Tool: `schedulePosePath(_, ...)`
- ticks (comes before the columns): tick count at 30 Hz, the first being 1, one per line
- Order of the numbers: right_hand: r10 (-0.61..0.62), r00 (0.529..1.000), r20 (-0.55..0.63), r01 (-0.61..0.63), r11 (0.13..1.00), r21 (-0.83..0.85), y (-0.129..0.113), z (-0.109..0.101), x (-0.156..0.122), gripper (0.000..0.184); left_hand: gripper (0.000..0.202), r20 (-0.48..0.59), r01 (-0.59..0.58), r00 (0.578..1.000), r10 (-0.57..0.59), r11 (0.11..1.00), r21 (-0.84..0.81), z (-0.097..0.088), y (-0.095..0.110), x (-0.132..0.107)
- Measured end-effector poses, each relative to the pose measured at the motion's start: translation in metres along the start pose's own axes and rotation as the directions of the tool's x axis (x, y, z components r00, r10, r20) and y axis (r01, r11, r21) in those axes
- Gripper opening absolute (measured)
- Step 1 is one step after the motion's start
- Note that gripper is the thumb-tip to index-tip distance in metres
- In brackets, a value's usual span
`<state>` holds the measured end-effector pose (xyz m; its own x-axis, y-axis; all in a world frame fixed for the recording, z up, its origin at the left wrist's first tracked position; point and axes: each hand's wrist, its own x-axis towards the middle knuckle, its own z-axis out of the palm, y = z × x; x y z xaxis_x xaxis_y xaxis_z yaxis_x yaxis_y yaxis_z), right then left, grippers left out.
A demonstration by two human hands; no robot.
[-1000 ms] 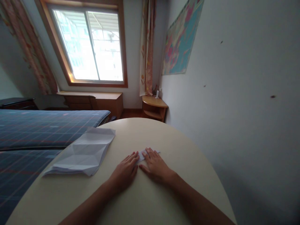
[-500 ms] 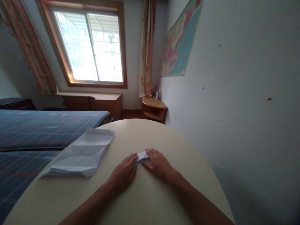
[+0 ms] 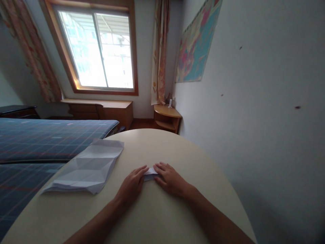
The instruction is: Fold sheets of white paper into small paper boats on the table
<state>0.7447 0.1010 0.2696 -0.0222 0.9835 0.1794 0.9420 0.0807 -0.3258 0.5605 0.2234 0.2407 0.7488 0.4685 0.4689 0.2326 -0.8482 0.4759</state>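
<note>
A small strip of folded white paper (image 3: 150,174) lies on the round cream table (image 3: 157,145), between my two hands. My left hand (image 3: 131,184) holds its left end, with the fingers over the top and the thumb mostly hidden. On the right end rests my right hand (image 3: 169,177); its fingers press on the upper side while the thumb sits along the near edge. Both ends of the strip are covered by my fingers, so only its middle shows.
Creased white sheets (image 3: 86,169) lie in a loose stack at the table's left edge. Beyond that edge is a bed with a blue plaid mattress (image 3: 50,139). A white wall (image 3: 254,142) rises on the right, and a corner shelf (image 3: 167,112) stands behind.
My hands have come slightly closer together over the paper strip, and less of its top shows. The left thumb has moved from the near side to a mostly hidden place.
</note>
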Motion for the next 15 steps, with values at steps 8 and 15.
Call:
schedulePosePath(8,-0.069,0.993,-0.100,0.076,0.995,0.069,-0.0022,-0.0024,-0.0008,0.054,0.036,-0.195,0.084,0.971,-0.135,0.964,-0.251,-0.0022,0.0037,0.0042)
schedulePosePath(15,-0.084,0.994,-0.074,0.090,0.993,0.079,-0.0056,-0.0047,-0.0002,0.051,0.037,-0.195,0.119,0.959,-0.207,0.915,-0.385,-0.0001,0.0038,0.0036)
